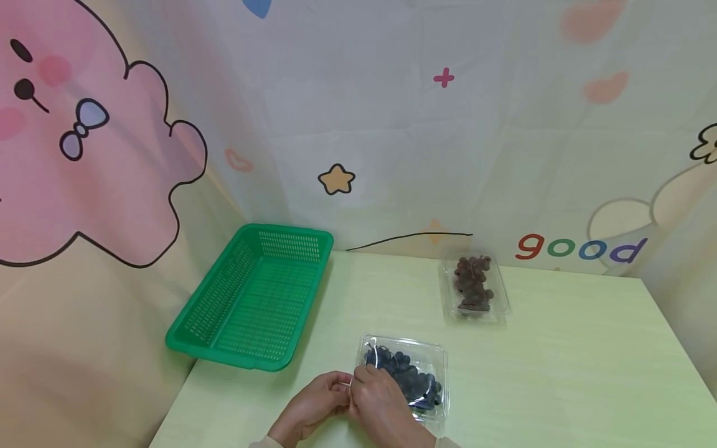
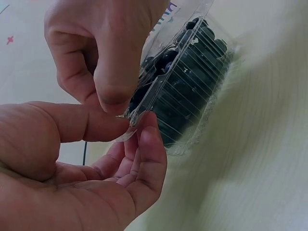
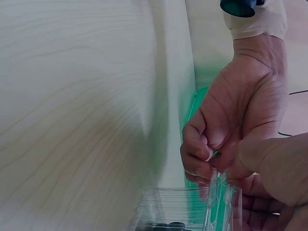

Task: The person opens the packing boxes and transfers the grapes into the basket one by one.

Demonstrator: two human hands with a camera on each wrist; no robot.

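Note:
A clear plastic clamshell box (image 1: 435,356) of dark grapes (image 1: 416,384) sits on the table just ahead of both hands. My left hand (image 2: 91,159) pinches the box's near-left corner between thumb and fingers, as the left wrist view shows. Beside it, my right hand (image 1: 383,403) has its fingers curled at the same edge, gripping the rim. In the right wrist view, the lid and base edges (image 3: 212,202) stand slightly apart near the fingers. The right fingertips' exact hold is partly hidden.
A green plastic basket (image 1: 263,311) with slotted walls stands at the left of the pale table (image 1: 560,361). Toward the back lies another clear box (image 1: 500,303) with reddish grapes (image 1: 472,283). A printed curtain (image 1: 381,137) hangs behind the table.

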